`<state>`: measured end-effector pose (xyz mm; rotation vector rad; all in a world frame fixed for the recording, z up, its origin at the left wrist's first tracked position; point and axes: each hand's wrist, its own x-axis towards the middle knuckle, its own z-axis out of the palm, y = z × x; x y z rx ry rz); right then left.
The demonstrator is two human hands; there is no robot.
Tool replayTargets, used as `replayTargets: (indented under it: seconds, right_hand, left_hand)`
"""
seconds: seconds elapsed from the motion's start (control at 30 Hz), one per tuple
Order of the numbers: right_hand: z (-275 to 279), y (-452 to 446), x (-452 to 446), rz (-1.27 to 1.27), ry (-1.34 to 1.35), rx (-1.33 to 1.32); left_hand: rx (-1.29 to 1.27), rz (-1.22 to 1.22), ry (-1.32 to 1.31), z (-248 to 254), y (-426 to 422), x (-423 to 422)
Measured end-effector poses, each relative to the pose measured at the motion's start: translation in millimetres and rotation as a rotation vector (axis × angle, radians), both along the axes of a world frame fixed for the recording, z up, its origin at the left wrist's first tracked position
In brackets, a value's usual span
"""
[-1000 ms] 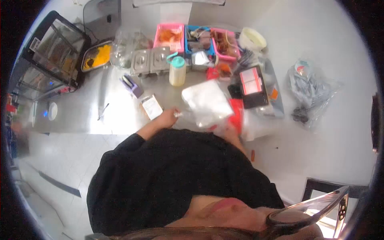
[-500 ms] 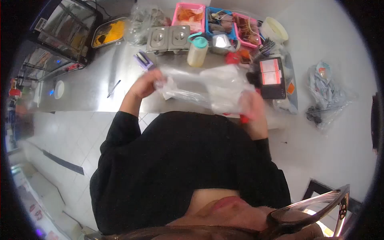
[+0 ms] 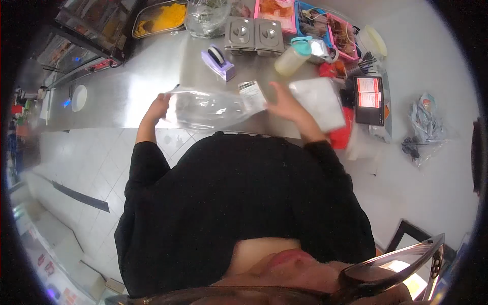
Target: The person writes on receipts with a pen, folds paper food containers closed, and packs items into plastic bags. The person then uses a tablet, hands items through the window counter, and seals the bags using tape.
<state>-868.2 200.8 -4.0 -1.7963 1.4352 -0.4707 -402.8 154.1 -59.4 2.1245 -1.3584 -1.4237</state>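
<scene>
A clear plastic bag (image 3: 208, 109) stretches over the front of the steel counter. My left hand (image 3: 159, 107) is closed on its left end. At the bag's right end is my right hand (image 3: 287, 105), thumb raised and apart from the fingers; whether its fingertips touch the bag I cannot tell. A printed white slip (image 3: 251, 93) lies just beyond the bag, near my right fingers. To the right of that hand, a stack of white plastic bags (image 3: 317, 104) rests on the counter, partly behind my wrist.
A purple tape dispenser (image 3: 219, 65), a squeeze bottle (image 3: 292, 58) with a teal top and two lidded steel containers (image 3: 254, 36) stand farther back. Pink and blue baskets (image 3: 311, 24) line the rear. A dark tablet-like device (image 3: 369, 104) sits at right, a glass cabinet (image 3: 94, 30) at left.
The clear bag has moved left, apart from the white stack, which now lies on the counter. My right hand has moved left and its thumb has spread. The view has shifted.
</scene>
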Motion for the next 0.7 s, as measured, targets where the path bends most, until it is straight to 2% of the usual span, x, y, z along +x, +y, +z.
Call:
replayTargets:
  seconds: [0.03, 0.07, 0.13, 0.17, 0.23, 0.27, 0.3, 0.37, 0.43, 0.47, 0.53, 0.57, 0.67, 0.7]
  right_hand:
    - [-11.6, -0.9, 16.1, 0.117, 0.309, -0.155]
    - [-21.9, -2.9, 30.1, 0.237, 0.616, -0.307]
    - [-37.5, -19.7, 52.7, 0.396, 0.626, -0.345]
    - [-41.8, -30.0, 60.6, 0.482, 0.630, -0.365]
    - [-43.5, -43.0, 65.2, 0.585, 0.630, -0.272]
    - [-44.4, -47.3, 65.2, 0.635, 0.625, -0.222]
    - [-46.9, -50.7, 61.2, 0.567, 0.590, -0.206]
    - [-50.8, -55.2, 49.9, 0.433, 0.519, -0.170]
    - [-19.9, -48.6, 49.2, 0.248, 0.269, -0.137]
    - [-1.2, -44.1, 53.7, 0.155, 0.149, -0.115]
    - [11.4, -34.1, 77.3, 0.074, -0.123, -0.150]
    - [10.3, -28.1, 92.8, 0.022, -0.260, -0.170]
    - [-11.8, -12.3, 160.3, -0.017, -0.353, -0.217]
    - [-24.4, -10.5, 173.0, 0.035, -0.207, -0.228]
  left_hand:
    - [0.052, 0.111, 0.133, -10.7, 7.5, 14.5]
    - [0.029, 0.115, 0.153, -13.5, 12.0, 21.0]
    - [-0.013, 0.133, 0.193, -14.5, 21.5, 29.2]
    - [-0.114, 0.031, 0.164, -18.8, 23.2, 34.4]
    - [-0.351, -0.375, 0.034, -79.0, 4.9, 60.8]
    - [-0.396, -0.462, -0.041, -88.5, 4.2, 64.5]
    - [-0.444, -0.544, -0.118, -85.9, 4.7, 63.5]
    - [-0.437, -0.543, -0.223, -76.5, 12.8, 39.9]
    - [-0.463, -0.600, -0.259, -49.5, 29.3, 15.8]
    - [-0.399, -0.606, -0.216, -44.1, 31.9, 9.3]
    - [-0.270, -0.636, -0.132, -40.1, 35.1, -3.5]
    - [-0.289, -0.654, -0.127, -41.2, 38.9, -10.8]
    - [-0.243, -0.622, -0.087, -32.0, 43.7, -39.4]
    - [-0.365, -0.648, -0.032, -41.1, 44.2, -42.8]
